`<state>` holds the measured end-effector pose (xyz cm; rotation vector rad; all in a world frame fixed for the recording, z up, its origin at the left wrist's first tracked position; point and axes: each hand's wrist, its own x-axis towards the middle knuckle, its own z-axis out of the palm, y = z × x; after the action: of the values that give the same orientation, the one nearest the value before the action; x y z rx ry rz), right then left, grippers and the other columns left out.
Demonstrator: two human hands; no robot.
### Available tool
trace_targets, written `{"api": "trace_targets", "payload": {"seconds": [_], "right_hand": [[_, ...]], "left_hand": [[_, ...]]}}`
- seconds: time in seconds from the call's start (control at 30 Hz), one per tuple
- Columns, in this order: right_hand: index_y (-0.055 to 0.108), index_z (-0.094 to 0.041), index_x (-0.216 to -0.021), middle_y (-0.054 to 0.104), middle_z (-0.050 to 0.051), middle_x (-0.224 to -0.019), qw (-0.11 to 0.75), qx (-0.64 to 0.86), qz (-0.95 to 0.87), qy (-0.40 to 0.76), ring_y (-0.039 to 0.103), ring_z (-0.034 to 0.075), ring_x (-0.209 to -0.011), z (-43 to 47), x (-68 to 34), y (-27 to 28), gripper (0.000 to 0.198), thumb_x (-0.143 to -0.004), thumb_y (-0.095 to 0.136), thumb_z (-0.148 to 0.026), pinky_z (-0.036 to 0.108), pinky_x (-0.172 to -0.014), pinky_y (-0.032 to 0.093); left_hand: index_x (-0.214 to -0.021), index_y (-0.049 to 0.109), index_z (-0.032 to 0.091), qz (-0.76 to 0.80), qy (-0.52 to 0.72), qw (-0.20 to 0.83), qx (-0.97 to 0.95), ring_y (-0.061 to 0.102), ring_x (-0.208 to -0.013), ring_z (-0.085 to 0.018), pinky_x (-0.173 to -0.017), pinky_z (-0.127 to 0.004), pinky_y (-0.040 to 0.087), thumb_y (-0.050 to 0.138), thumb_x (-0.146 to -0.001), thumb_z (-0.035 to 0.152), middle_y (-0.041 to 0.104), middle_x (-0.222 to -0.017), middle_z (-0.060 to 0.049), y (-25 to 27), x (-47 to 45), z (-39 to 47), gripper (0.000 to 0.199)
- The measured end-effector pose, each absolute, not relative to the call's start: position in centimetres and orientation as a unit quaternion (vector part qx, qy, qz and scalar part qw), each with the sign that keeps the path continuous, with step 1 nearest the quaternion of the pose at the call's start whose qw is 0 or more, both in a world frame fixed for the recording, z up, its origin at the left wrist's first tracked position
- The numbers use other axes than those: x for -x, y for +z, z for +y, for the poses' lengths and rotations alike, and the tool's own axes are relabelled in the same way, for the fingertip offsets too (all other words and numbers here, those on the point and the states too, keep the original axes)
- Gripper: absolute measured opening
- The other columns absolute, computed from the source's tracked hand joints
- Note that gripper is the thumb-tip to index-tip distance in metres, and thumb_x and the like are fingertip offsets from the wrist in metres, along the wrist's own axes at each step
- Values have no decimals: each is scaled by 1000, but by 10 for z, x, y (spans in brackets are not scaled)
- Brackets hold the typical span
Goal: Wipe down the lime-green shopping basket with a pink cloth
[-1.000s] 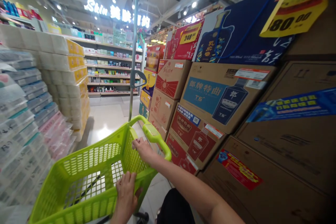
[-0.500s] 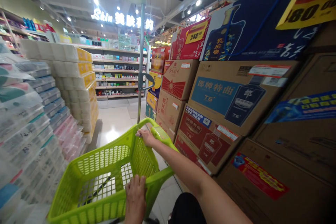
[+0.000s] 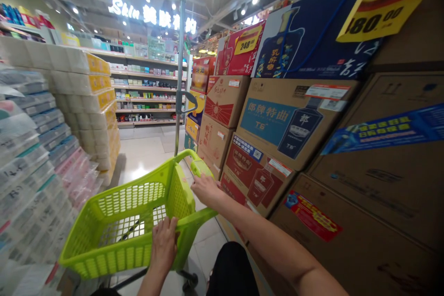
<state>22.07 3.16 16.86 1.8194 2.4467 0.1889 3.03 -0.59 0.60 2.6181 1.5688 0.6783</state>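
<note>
A bright green plastic shopping cart stands in front of me, its slotted basket angled toward the left. My left hand is closed over the near side rim, fingers hooked over the top edge. The cart's handle curves round at the back end of the basket. On that handle, beside its raised light-green block, my right hand is closed; its arm hides part of the bar and some fingers are hidden.
Stacked liquor cartons line the right side closely. Packs of tissue paper and plastic-wrapped bundles are piled on the left. A metal sign pole rises behind the cart handle. Cosmetics shelves stand at the far end of the tiled aisle.
My right hand has shifted from the basket's inner back panel to the handle. The back panel now leans closer to the handle side. My left hand stays on the rim while the view has turned slightly.
</note>
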Motion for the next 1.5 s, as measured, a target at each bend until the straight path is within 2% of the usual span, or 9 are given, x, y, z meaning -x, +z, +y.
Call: {"api": "trace_targets", "payload": {"seconds": [0.17, 0.33, 0.43, 0.6, 0.8, 0.93, 1.07, 1.33, 1.5], "right_hand": [[71, -20, -79, 68, 9, -86, 26, -615, 783, 92, 62, 23, -78, 7, -217, 165, 15, -73, 67, -7, 29, -58, 47], [64, -30, -113, 63, 6, -118, -221, -630, 729, 154, 55, 24, -100, -31, -211, 129, 38, -85, 54, -7, 30, -66, 50], [58, -31, -123, 56, 7, -130, -352, -632, 668, 176, 49, 25, -112, -52, -200, 67, 42, -89, 48, -8, 37, -84, 51], [61, -27, -106, 59, 6, -110, -481, -641, 596, 53, 53, 21, -101, -62, -194, -9, 29, -88, 46, -8, 36, -84, 52], [55, -24, -114, 51, 10, -124, -646, -635, 417, 77, 47, 24, -120, -35, -213, 17, 25, -91, 47, -16, 48, -101, 42], [51, -25, -125, 44, 12, -135, -644, -633, 421, 87, 44, 25, -126, -24, -194, -2, 31, -96, 42, -19, 50, -102, 42], [54, -28, -124, 53, 9, -125, -609, -614, 502, 38, 51, 21, -118, -31, -180, -24, 33, -94, 43, -17, 42, -97, 48], [51, -25, -127, 41, 14, -141, -641, -645, 403, 109, 41, 25, -131, -12, -214, 35, 37, -95, 37, -15, 51, -105, 39], [56, -26, -122, 49, 12, -130, -601, -622, 494, 86, 46, 23, -124, -22, -174, -6, 34, -95, 39, -16, 44, -98, 47]], "left_hand": [[-115, 54, 22, 517, 185, -38, -835, 50, -97, -23, -84, -37, 34, 47, -90, 21, 56, -104, -5, 7, -31, 1, 27], [-120, 53, 21, 528, 159, -77, -831, 51, -97, -24, -84, -38, 35, 47, -90, 22, 56, -107, -7, 9, -35, 11, 31], [-120, 54, 20, 529, 150, -88, -831, 51, -96, -24, -83, -37, 35, 47, -90, 24, 56, -105, -8, 12, -37, 17, 30], [-122, 52, 18, 526, 143, -104, -832, 52, -97, -25, -81, -37, 36, 48, -90, 26, 57, -106, -9, 13, -38, 22, 33], [-120, 53, 18, 523, 143, -111, -833, 52, -98, -25, -82, -37, 37, 49, -89, 29, 57, -106, -9, 15, -39, 24, 33], [-120, 53, 17, 528, 139, -115, -830, 51, -97, -25, -82, -39, 37, 46, -90, 29, 57, -104, -10, 16, -41, 26, 33], [-121, 52, 17, 530, 125, -110, -832, 51, -97, -25, -81, -38, 38, 45, -90, 29, 57, -104, -10, 16, -41, 30, 35], [-122, 52, 16, 539, 98, -110, -829, 50, -98, -27, -82, -38, 37, 43, -90, 28, 56, -106, -11, 22, -39, 31, 35], [-124, 52, 15, 541, 99, -113, -827, 51, -99, -28, -83, -39, 37, 44, -89, 26, 56, -107, -12, 22, -40, 30, 37]]}}
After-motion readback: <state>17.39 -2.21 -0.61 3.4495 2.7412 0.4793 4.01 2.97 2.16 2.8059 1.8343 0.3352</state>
